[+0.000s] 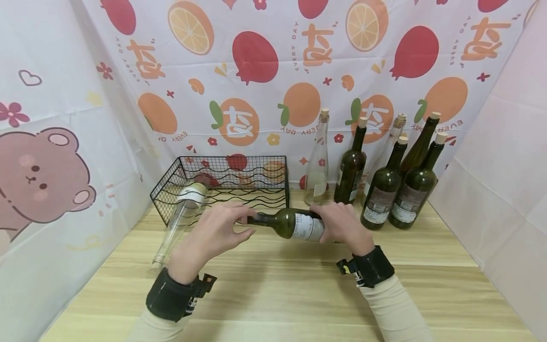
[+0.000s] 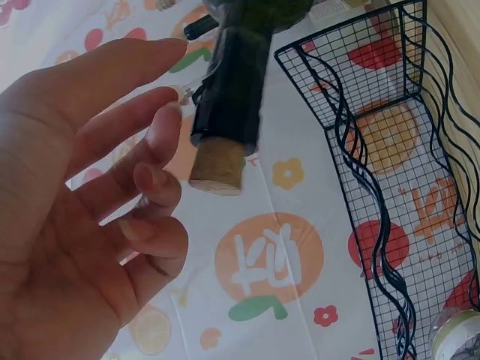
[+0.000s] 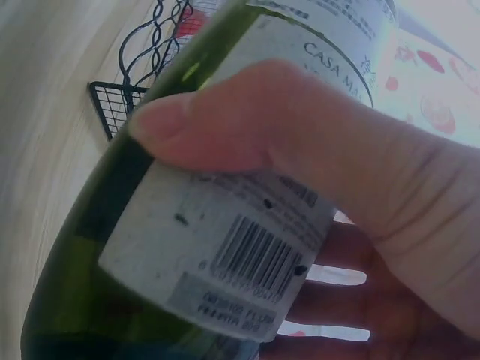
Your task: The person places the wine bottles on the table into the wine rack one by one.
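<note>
A green wine bottle [image 1: 285, 223] with a white label is held sideways above the table, its neck pointing left. My right hand [image 1: 339, 223] grips it around the labelled body; in the right wrist view the thumb [image 3: 217, 120] lies across the label, over a barcode. My left hand [image 1: 220, 230] is at the neck end with thumb and fingers apart. In the left wrist view its loosely bent fingers are beside the dark neck, and a cork [image 2: 217, 166] shows in the mouth. Behind the hands stands a black wire bottle rack [image 1: 231, 190] with wavy bars.
One clear bottle [image 1: 173, 230] lies at the rack's left end, its neck jutting toward the front. At the back right stand several corked bottles, among them a clear one [image 1: 317, 166] and a dark green one [image 1: 380, 192]. Printed cloth [image 1: 295, 90] hangs behind the wooden table [image 1: 273, 294].
</note>
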Tool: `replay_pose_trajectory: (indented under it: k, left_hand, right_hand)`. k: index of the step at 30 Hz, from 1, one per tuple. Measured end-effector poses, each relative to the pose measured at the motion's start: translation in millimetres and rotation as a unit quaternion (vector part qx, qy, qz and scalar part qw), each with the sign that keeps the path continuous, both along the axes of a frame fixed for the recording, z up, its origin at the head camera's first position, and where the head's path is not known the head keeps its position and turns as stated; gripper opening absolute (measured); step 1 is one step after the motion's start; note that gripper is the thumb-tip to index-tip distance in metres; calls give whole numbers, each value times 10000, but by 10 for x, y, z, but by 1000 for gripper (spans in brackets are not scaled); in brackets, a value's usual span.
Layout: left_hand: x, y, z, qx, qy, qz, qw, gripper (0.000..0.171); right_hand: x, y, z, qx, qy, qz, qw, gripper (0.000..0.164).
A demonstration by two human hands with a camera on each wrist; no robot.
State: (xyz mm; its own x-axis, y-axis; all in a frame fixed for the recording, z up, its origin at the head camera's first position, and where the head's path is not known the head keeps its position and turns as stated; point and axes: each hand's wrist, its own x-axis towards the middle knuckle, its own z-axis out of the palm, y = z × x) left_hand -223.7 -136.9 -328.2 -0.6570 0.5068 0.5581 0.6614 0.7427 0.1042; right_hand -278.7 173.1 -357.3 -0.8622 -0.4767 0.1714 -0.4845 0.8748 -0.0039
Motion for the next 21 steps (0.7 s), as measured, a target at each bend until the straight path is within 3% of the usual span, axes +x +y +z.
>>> replay_pose_trajectory:
  k: [5, 9, 14, 21]
  left_hand:
    - [-13, 36, -24, -88, 127, 8, 9999, 56]
    - [-21, 70, -71, -183, -84, -28, 9998, 64]
    - [-23, 137, -146, -530, -794, 288, 9950, 67]
    - [-33, 222, -258, -939, -2016, 636, 9729, 71]
  right_hand:
    - [53, -69, -7, 168, 156, 135, 9996, 67]
    - [86, -126, -15, 350, 231, 136, 9990, 61]
    - [114, -194, -52, 480, 302, 267, 9980, 59]
    - [171, -275, -72, 708, 456, 354, 9958, 59]
